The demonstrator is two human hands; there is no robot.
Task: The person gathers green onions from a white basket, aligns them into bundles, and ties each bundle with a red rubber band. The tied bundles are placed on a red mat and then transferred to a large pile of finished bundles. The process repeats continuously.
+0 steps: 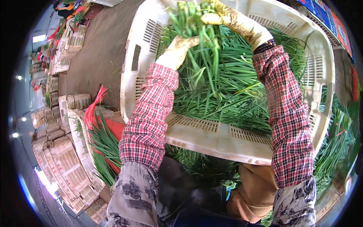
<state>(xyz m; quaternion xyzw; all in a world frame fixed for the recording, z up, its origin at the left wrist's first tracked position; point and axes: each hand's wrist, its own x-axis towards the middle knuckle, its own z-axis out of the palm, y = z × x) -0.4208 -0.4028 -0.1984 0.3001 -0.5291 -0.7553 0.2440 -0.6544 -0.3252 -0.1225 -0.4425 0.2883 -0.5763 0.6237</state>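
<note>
Before me stands a white plastic crate with slotted walls, holding a thick layer of long, flat green leaves that look like garlic chives. Over its far left part a bunch of the same greens is raised, pale stalk ends up and leaf tips hanging down. My left hand, in a soiled yellowish glove, grips this bunch from below. My right hand, gloved alike, closes on its upper right side; part of the fingers is cut off by the top edge.
Left of the crate, red plastic strips and more greens lie close to my left forearm. Bundled greens line the right side. Stacked crates stand farther left, beyond a brown floor.
</note>
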